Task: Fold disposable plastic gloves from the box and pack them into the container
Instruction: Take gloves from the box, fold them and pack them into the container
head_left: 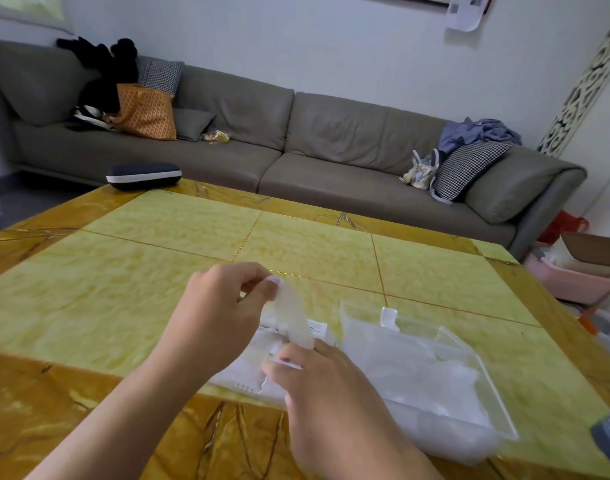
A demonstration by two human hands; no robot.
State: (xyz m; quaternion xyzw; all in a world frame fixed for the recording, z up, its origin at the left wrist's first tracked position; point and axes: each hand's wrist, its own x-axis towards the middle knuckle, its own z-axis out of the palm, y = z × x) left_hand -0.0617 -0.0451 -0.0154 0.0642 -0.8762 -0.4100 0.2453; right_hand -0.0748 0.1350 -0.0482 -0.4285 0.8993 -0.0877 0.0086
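Head view: a translucent glove (293, 317) is pinched at its upper end by the left hand (224, 303) and stretched down to the right hand (317, 379), whose fingertips grip its lower end over the white box (248, 372). The clear container (431, 372) is seen just beside the box on the table (123, 271), to the right of both hands.

Grey sofa (296, 147), orange bag (146, 110), dark glasses case (143, 174) on yellow table (192, 237)
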